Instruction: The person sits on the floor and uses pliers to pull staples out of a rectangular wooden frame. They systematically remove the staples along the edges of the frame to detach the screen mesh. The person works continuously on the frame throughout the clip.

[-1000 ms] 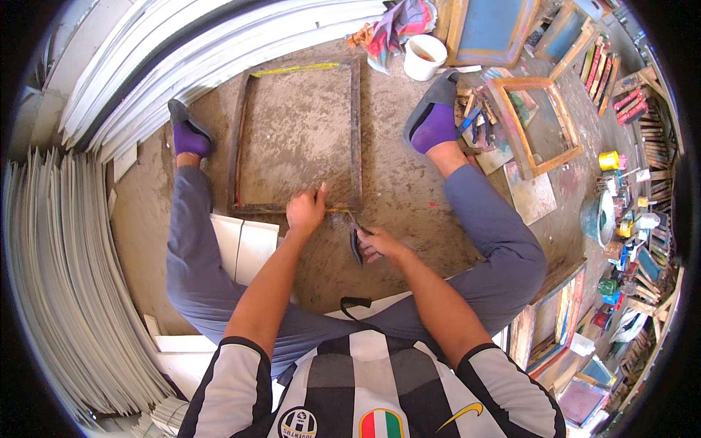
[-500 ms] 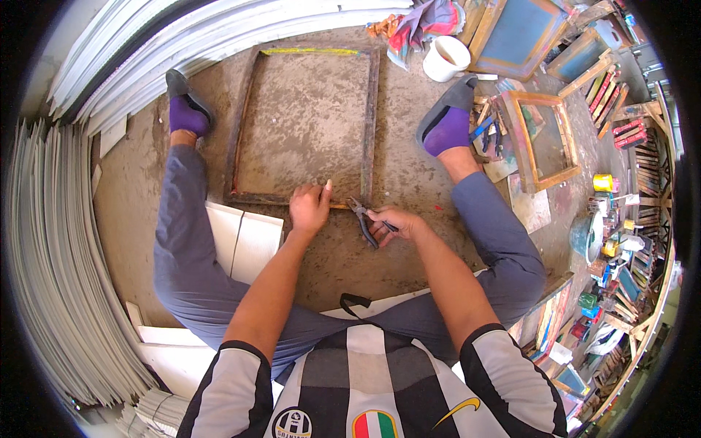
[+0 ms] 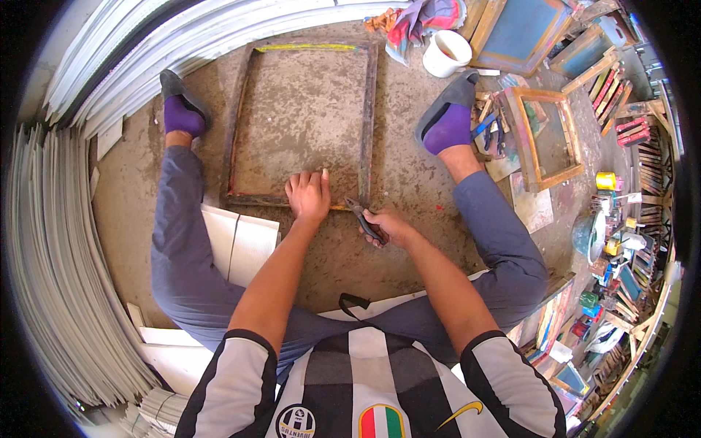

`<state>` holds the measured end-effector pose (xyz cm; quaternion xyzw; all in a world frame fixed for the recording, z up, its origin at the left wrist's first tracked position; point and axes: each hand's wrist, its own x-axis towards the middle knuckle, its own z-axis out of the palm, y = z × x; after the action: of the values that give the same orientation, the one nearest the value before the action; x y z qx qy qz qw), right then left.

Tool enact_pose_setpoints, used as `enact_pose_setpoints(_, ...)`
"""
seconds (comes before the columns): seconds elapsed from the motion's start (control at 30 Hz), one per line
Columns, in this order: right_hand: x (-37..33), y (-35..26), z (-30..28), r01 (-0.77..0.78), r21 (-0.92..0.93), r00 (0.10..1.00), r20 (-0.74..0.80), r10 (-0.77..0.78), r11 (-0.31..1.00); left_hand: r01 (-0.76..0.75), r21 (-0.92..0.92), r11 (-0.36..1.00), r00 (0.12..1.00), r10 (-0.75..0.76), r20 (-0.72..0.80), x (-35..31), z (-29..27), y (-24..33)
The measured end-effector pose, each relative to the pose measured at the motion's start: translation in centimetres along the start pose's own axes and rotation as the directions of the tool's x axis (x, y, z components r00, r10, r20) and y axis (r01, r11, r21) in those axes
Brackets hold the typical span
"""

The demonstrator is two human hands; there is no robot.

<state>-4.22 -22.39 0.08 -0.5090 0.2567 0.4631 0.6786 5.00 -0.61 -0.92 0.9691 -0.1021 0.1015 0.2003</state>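
Right now, the nose of the pliers [image 3: 364,217] is over the near rail of the wooden frame [image 3: 367,124], just by its right corner, and whether their jaws bite on anything is too small to tell. A stretch of that rail disappears under the left hand [image 3: 308,196], and the right hand [image 3: 387,228] has some fingers tucked out of sight. Well to the right of the frame, small containers [image 3: 605,181] crowd together, hard to sort out; to its left, a stack of white sheets [image 3: 66,270] runs into the view's dark rim. Markings on the striped shirt [image 3: 369,369], on the near side of the frame: a round black-and-white crest [image 3: 296,422] and a red, white and green shield [image 3: 380,423], both clipped by the lower edge, plus a curved yellow mark [image 3: 461,416]. And the hands! The left lies back-up across the near rail, thumb toward the far rail; whether its grip closes around the wood, I cannot tell. The right, beside the frame's near right corner, has its grip clamped around the pliers. The frame itself lies flat on the floor [image 3: 336,263].
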Motion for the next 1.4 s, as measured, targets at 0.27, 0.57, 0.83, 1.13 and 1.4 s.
enact_pose_setpoints(0.27,-1.6,-1.4,2.7,-0.049,-0.101,0.975,-0.221,0.025,0.994,0.062,0.12,0.991,0.996,-0.069,0.054,0.2,0.5,0.9)
enact_pose_setpoints(0.57,-6.0,-3.4,2.5,0.02,-0.184,0.978,-0.201,-0.058,0.983,0.102,0.046,0.994,0.989,-0.107,0.105,0.0,0.6,0.8)
enact_pose_setpoints(0.83,-3.3,1.2,2.8,-0.013,0.087,0.999,-0.03,0.016,0.996,0.089,0.049,0.995,0.987,-0.095,0.13,0.0,0.4,0.3)
enact_pose_setpoints(1.13,-0.7,-1.2,0.4,-0.121,0.174,0.989,0.103,0.105,0.977,0.073,0.08,0.994,0.989,-0.082,0.119,-0.1,0.5,0.4)
enact_pose_setpoints(1.4,0.8,0.4,0.6,-0.093,0.36,0.989,0.144,0.044,0.928,0.09,0.079,0.993,0.985,-0.101,0.138,-0.1,0.5,0.6)
